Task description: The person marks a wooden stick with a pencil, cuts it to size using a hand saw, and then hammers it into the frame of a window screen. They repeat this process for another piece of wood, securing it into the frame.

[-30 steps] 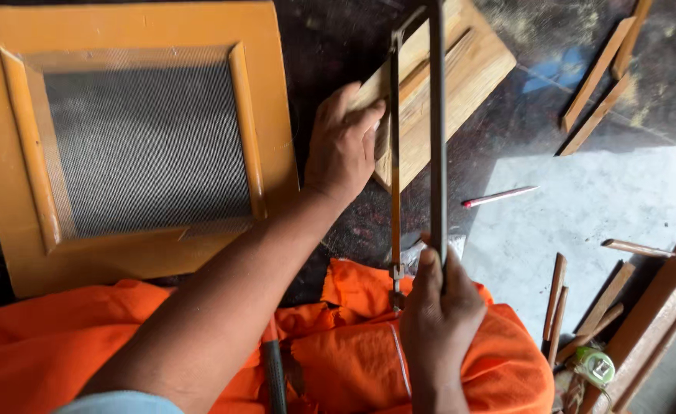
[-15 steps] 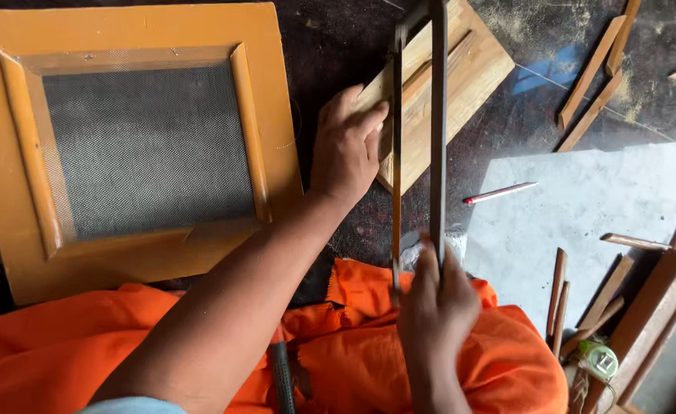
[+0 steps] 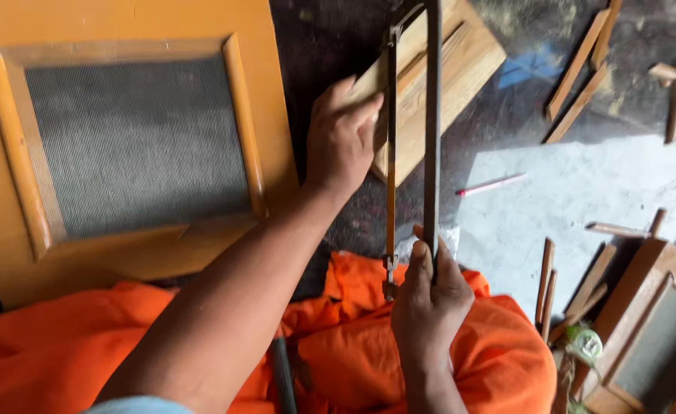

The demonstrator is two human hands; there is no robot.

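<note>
1. Both of your hands are engaged. Your left hand [image 3: 343,138] lies palm down with fingers curled over the near end of the wooden block [image 3: 438,84], pressing it to the floor at 12 o'clock from your lap.
2. Your right hand [image 3: 428,299] is closed in a fist around the lower end of the hacksaw [image 3: 411,138], at 6 o'clock from the block. The thumb lies along the frame bar.
3. Note the saw position: the frame runs nearly straight away from you, from your right fist up across the block. The thin blade side stands just right of your left fingertips, touching the block's edge; the thicker back bar crosses over the block's middle.
4. The block is pale wood, tilted so its long axis points toward 1 o'clock. Its far end leaves the top of the view.
5. At 9 o'clock from your left hand lies an orange-painted frame [image 3: 273,100] with a grey mesh panel [image 3: 135,146] set in it, flat on the floor.
6. Your knees, covered in orange cloth [image 3: 338,345], fill the lower edge. A dark tool handle [image 3: 282,379] rests between them.
7. At 3 o'clock from the saw, a red pencil [image 3: 491,184] lies on a pale floor patch [image 3: 583,207].
8. Loose wooden strips [image 3: 575,84] lie at 2 o'clock; more strips and a second meshed frame [image 3: 652,322] lie at 4 o'clock.
</note>
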